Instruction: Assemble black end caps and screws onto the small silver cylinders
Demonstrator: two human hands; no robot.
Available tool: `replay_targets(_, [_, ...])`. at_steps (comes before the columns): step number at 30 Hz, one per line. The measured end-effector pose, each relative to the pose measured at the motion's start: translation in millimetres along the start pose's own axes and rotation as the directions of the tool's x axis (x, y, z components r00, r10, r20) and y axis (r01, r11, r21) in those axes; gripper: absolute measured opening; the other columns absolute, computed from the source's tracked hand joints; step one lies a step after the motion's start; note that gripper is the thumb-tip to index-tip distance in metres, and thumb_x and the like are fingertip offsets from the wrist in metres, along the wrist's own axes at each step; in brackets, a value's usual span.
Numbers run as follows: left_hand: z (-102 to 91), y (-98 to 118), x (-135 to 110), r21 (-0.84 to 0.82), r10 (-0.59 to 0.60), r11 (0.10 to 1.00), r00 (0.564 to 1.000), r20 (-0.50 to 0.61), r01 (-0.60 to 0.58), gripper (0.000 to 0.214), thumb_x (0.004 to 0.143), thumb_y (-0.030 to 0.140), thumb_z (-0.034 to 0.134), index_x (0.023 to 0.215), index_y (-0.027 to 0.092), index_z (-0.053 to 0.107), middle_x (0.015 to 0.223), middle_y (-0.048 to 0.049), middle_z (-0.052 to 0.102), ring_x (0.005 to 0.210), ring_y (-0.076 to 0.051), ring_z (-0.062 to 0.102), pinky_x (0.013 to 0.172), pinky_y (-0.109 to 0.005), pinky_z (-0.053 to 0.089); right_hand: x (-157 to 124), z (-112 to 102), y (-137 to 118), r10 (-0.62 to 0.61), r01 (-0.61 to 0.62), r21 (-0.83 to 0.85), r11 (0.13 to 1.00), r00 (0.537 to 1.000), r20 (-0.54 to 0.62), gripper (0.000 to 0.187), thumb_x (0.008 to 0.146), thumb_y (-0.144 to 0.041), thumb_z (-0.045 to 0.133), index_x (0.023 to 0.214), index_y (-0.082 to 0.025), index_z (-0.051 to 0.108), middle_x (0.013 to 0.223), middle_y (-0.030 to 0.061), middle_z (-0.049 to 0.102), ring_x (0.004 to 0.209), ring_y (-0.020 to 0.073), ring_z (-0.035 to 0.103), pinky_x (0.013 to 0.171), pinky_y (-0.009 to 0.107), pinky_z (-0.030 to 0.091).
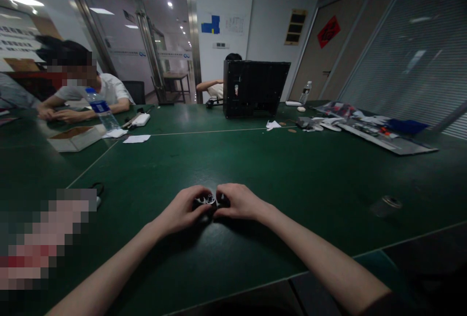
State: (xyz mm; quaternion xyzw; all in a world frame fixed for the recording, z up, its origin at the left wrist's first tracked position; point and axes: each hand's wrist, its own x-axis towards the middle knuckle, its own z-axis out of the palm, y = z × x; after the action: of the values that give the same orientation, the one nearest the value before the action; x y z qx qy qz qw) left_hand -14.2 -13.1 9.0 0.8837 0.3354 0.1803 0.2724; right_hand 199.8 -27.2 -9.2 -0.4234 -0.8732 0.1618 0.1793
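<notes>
Just above the green table (277,175), a small black object with a silvery, ring-shaped part (210,200) sits between my two hands. My left hand (186,208) curls around its left side, fingers over the top and thumb at the near edge. From the other side, my right hand (239,201) closes on its dark right portion with fingers and thumb. The fingers cover much of the object, so its exact kind cannot be made out. Whether it is one piece or two parts pressed together does not show.
A small cylindrical container (387,206) stands at the right. Further off are a black box-like case (255,87), a water bottle (102,112), an open carton (75,140) and a cluttered board (397,142). A co-worker (109,90) sits at far left; another is behind the case.
</notes>
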Motion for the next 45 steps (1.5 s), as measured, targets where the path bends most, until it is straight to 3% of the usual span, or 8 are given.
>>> replay_targets(6, [0.7,-7,1,-0.036,-0.051,0.998,0.999,-0.009,0.05,0.027,0.089,0.035,0.05,0.109,0.019,0.059,0.107,-0.0061,0.064,0.096,-0.021,0.06,0.085,-0.033,0.047,0,-2,0,0.011,-0.011,0.026,1.0,1.0,0.008,0.04,0.073,-0.047,0.068,0.098,-0.017,0.057,0.09,0.0045,0.064,0.077,0.016,0.057,0.063,0.024,0.038])
replay_targets(20, [-0.4,-6,5,-0.125,-0.155,0.98,0.988,0.018,0.156,0.032,0.09,0.038,0.044,0.109,0.017,0.06,0.107,-0.0069,0.065,0.096,-0.022,0.059,0.084,-0.03,0.045,2,4,2,0.0,0.0,-0.014,1.0,1.0,-0.02,0.025,0.079,-0.037,0.065,0.092,-0.017,0.06,0.089,0.0052,0.064,0.078,0.0156,0.057,0.066,0.024,0.039])
replay_targets(27, [0.9,-8,6,-0.134,-0.208,0.97,0.978,-0.012,0.204,0.035,0.09,0.044,0.043,0.099,0.015,0.062,0.093,-0.0056,0.068,0.085,-0.021,0.061,0.074,-0.029,0.045,1,5,1,-0.031,0.031,-0.002,1.0,0.999,-0.031,0.015,0.085,-0.03,0.058,0.093,-0.018,0.062,0.087,0.0044,0.065,0.078,0.0147,0.058,0.069,0.024,0.038])
replay_targets(35, [4.7,-10,7,-0.079,-0.255,0.965,0.964,-0.071,0.249,0.043,0.088,0.051,0.042,0.08,0.016,0.065,0.071,-0.0019,0.065,0.066,-0.018,0.058,0.058,-0.025,0.041,1,2,-1,-0.07,0.069,0.086,0.994,0.997,0.017,0.021,0.089,-0.031,0.051,0.093,-0.017,0.066,0.081,0.005,0.067,0.071,0.0134,0.057,0.064,0.022,0.037])
replay_targets(40, [-1.3,2,3,-0.039,-0.21,0.977,0.976,-0.062,0.208,0.044,0.092,0.048,0.037,0.081,0.015,0.063,0.073,-0.0026,0.064,0.066,-0.017,0.057,0.06,-0.025,0.041,1,-1,-2,-0.05,0.046,0.173,0.984,0.999,0.019,0.023,0.09,-0.028,0.048,0.094,-0.015,0.067,0.079,0.0043,0.067,0.068,0.012,0.056,0.063,0.021,0.037])
replay_targets(45, [-3.7,8,-1,0.067,-0.119,0.99,0.991,-0.06,0.122,0.034,0.08,0.047,0.059,0.086,0.014,0.06,0.079,-0.0045,0.063,0.07,-0.018,0.057,0.063,-0.027,0.043,1,-2,0,-0.051,0.045,0.223,0.974,0.998,0.021,0.025,0.091,-0.028,0.047,0.095,-0.014,0.066,0.081,0.0044,0.067,0.069,0.0118,0.056,0.064,0.02,0.038])
